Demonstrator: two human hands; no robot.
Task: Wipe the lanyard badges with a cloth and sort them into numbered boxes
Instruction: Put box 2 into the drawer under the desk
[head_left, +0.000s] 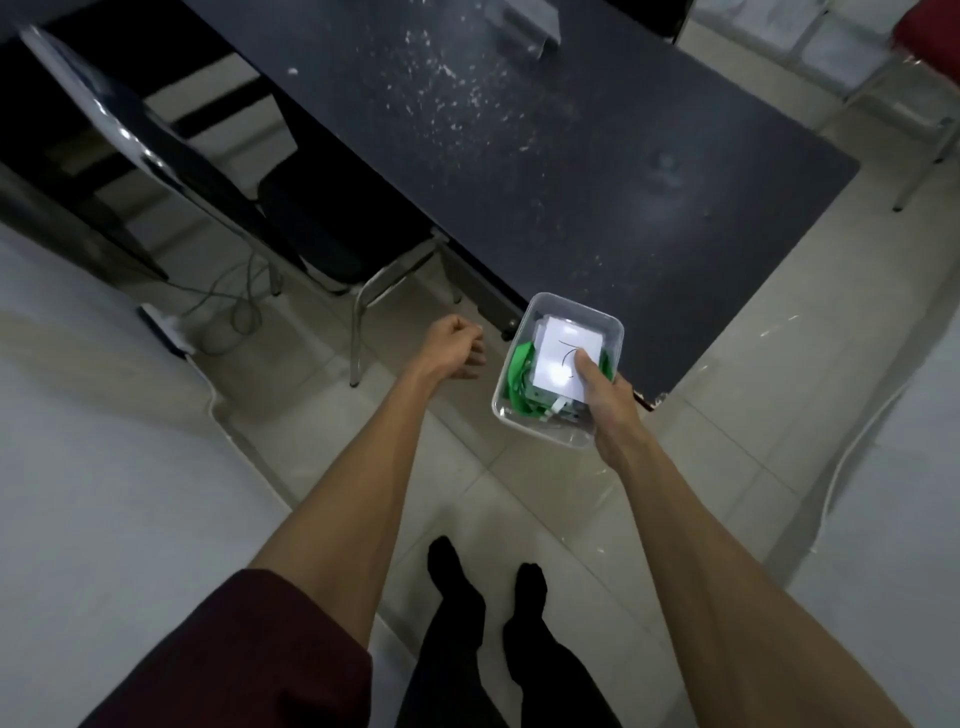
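Gripping the box with our right hand, thumb pinning its label, we are curling our left hand empty.

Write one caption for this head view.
Right hand holds a clear box of green lanyards near the dark table; left hand curled, empty.

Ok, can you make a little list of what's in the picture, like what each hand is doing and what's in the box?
right hand: grips the clear box at its near side, thumb on the white paper
left hand: fingers curled, holding nothing, over the floor
box contents: green lanyards under the paper, which has a handwritten mark
table: dark, speckled with white; the box is at its near corner
chair: stands beside the table, on the left
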